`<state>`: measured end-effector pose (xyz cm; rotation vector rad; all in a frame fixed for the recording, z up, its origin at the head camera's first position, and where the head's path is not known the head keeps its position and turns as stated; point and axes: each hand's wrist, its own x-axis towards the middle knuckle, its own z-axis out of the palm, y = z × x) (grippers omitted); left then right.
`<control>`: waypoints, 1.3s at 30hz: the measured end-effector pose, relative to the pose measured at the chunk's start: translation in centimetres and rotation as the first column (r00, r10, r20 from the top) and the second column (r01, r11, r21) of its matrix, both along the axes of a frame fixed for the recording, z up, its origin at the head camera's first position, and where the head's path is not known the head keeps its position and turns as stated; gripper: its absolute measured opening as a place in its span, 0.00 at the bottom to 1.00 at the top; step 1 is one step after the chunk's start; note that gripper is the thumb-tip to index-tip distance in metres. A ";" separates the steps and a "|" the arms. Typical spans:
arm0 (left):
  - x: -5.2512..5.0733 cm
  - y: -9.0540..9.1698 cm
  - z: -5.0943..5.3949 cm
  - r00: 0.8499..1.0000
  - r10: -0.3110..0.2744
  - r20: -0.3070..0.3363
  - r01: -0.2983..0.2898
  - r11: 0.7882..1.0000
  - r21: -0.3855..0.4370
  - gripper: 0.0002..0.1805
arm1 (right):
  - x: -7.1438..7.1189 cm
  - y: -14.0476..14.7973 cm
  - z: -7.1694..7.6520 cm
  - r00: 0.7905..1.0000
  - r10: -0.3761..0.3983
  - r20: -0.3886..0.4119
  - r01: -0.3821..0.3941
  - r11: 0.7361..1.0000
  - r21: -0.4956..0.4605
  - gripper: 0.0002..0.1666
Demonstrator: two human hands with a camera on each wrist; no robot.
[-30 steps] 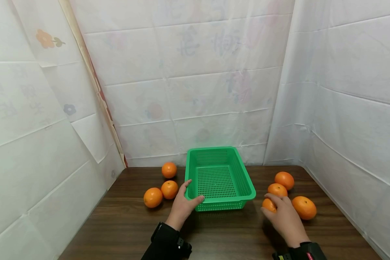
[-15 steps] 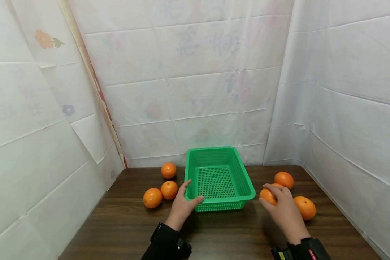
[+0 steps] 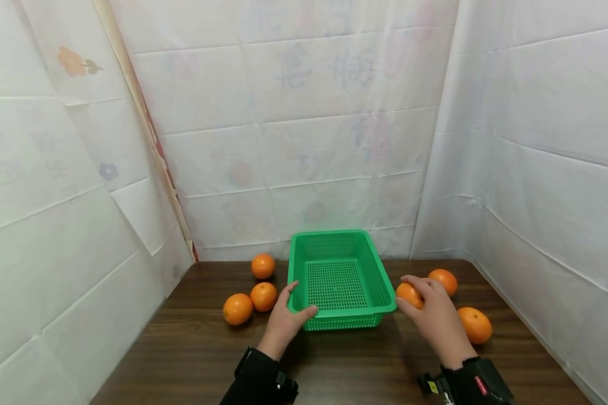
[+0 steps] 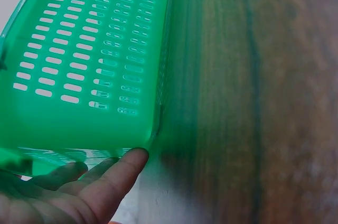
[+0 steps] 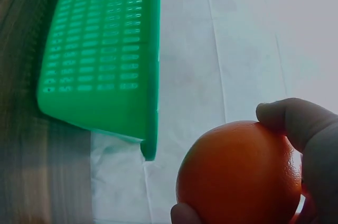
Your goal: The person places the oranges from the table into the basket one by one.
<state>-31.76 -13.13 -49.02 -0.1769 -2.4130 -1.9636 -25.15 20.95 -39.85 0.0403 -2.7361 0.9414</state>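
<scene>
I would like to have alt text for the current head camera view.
A person's right hand holds an orange beside a green basket, while the left hand touches its near left corner. Three oranges lie on the wooden table to the left; two more oranges show on the right.

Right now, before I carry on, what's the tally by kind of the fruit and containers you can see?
Oranges: 6 in view, including the held orange; the right hand may hide another
Basket: 1
Total: 7 in view
</scene>
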 end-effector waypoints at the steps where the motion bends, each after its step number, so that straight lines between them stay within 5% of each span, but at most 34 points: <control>1: 0.0 0.0 0.0 1.000 0.000 -0.001 0.000 1.000 -0.001 0.53 | -0.1 -0.1 0.2 1.000 0.001 0.003 -0.001 1.000 0.002 0.34; 27: -0.3 0.2 -0.1 1.000 0.003 0.012 -0.003 1.000 -0.012 0.54 | -1.7 -1.2 1.8 0.995 0.088 -0.049 -0.089 0.996 -0.029 0.33; 39: -0.4 0.8 0.0 1.000 -0.014 0.010 0.014 1.000 0.000 0.52 | -1.7 -1.3 2.2 0.998 0.055 -0.024 -0.055 0.998 0.012 0.34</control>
